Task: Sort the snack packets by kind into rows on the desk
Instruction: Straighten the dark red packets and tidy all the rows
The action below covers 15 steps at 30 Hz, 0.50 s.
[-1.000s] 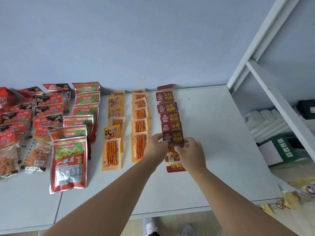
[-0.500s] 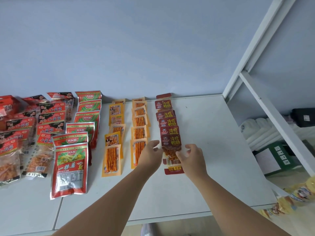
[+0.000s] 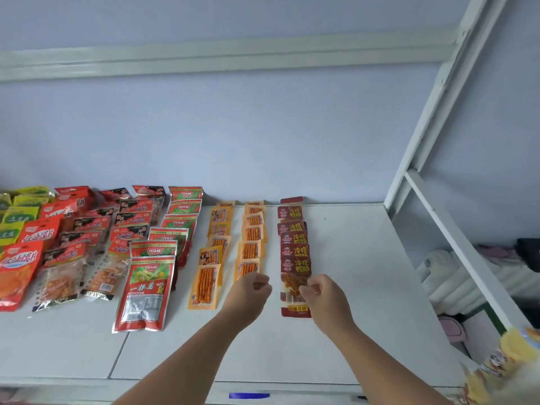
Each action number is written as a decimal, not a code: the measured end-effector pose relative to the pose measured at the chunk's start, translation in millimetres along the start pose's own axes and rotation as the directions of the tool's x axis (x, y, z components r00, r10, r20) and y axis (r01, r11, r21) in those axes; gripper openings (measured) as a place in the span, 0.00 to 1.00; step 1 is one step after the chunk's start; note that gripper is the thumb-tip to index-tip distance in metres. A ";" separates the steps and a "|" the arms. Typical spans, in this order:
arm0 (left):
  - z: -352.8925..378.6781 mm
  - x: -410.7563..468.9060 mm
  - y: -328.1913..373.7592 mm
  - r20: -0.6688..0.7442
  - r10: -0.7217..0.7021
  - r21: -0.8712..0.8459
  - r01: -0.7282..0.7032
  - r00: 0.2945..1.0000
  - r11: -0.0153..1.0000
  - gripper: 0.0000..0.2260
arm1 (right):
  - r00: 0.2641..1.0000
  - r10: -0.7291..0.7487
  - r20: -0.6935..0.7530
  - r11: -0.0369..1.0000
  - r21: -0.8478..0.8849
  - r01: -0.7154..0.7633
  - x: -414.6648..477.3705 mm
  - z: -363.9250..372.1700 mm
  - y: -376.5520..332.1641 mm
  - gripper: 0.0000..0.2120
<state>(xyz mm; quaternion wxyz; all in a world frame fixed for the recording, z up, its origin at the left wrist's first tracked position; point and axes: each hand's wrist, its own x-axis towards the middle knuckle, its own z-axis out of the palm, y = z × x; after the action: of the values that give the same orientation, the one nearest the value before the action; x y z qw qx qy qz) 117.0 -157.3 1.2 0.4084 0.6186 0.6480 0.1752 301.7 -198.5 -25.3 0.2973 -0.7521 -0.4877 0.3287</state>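
Clearly, yellow 冷吃鸭肠 on dark-red packets (image 3: 295,266)

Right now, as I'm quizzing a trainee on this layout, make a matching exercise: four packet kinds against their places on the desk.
Things:
1 dark red packets
2 orange packets
3 red-green packets
4 yellow-green packets

Places:
A far left edge
B rightmost row
C row just left of the orange ones
D two rows just left of the dark red ones

Pairs: 1-B; 2-D; 3-C; 4-A
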 end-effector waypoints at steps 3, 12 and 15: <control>-4.7 -13.6 -1.2 -0.024 -0.022 -0.038 0.021 0.999 0.999 0.14 | 0.999 -0.033 0.032 0.998 0.057 0.031 -6.6 4.1 -6.0 0.15; -28.1 -43.0 -34.9 -0.070 -0.065 -0.073 0.060 0.995 0.996 0.14 | 0.994 -0.060 0.096 0.996 0.071 0.053 -27.0 37.8 -18.6 0.17; -39.1 -39.8 -42.0 -0.061 -0.048 -0.090 0.042 0.997 0.995 0.14 | 0.994 -0.069 0.084 0.997 0.047 0.065 -30.1 48.7 -35.7 0.17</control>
<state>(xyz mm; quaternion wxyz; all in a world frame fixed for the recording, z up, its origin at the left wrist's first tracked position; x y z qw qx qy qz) 56.2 -191.3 6.5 0.4186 0.5793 0.6660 0.2137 235.0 -207.9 -21.3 0.3035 -0.7137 -0.5178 0.3612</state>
